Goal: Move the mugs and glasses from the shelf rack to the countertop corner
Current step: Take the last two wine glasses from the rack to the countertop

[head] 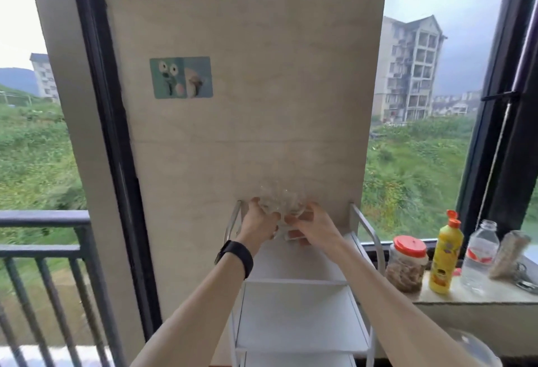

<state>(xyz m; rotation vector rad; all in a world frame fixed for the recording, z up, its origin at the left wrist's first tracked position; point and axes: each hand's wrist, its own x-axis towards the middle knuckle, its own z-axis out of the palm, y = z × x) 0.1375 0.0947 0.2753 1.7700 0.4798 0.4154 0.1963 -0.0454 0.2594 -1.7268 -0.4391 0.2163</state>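
A white shelf rack (297,302) stands against the beige pillar. Over its top shelf, both my hands hold clear glassware (278,200) that is blurred by motion. My left hand (259,221), with a black watch on the wrist, grips the left side of the glass. My right hand (313,228) grips the right side and lower part. How many glasses there are I cannot tell. The shelves below look bare.
On the stone windowsill (477,296) to the right stand a red-lidded jar (407,264), a yellow bottle (445,259), a clear water bottle (480,256) and a tilted container (509,254). A clear rounded object (471,349) sits at bottom right. A dark railing (43,250) runs along the left.
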